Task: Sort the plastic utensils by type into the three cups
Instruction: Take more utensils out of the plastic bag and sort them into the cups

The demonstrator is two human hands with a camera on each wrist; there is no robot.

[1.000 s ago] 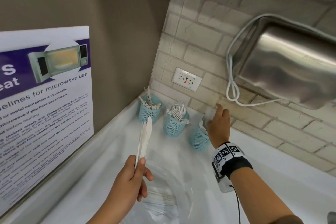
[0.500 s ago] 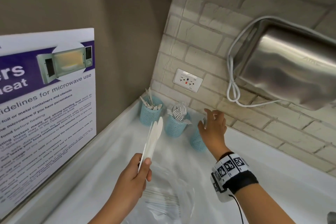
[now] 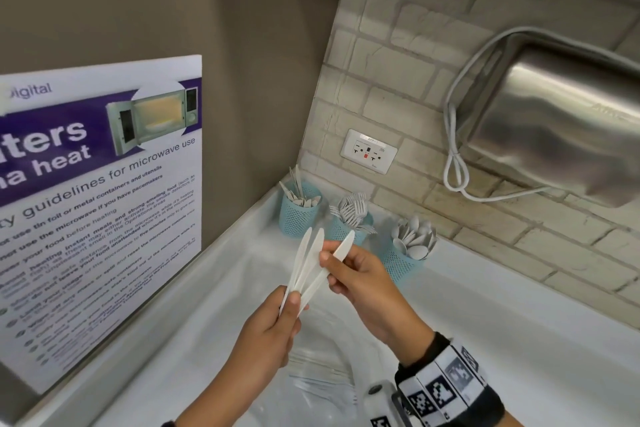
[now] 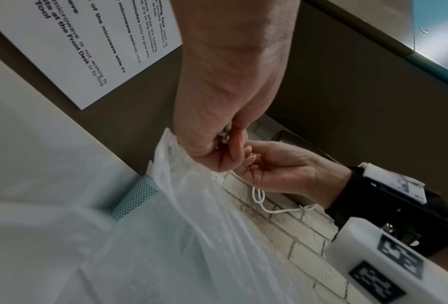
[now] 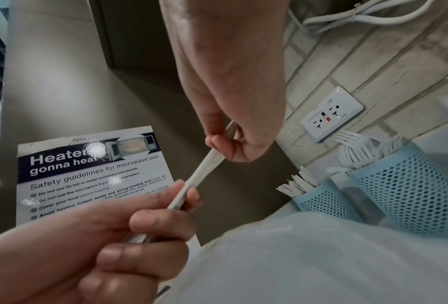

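While the left hand grips 3 white knives by their handles, the right hand pinches 1 blade. At 12 o'clock beyond them, 3 blue cups stand on the tabletop with knives, forks and spoons. At 9 o'clock, a poster reads "Safety guidelines for microwave use".

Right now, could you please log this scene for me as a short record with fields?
left hand: grips handle ends of three white plastic knives
right hand: pinches the rightmost knife
left cup: knives
middle cup: forks
right cup: spoons
counter: clear plastic bag below the hands
wall: microwave poster, outlet
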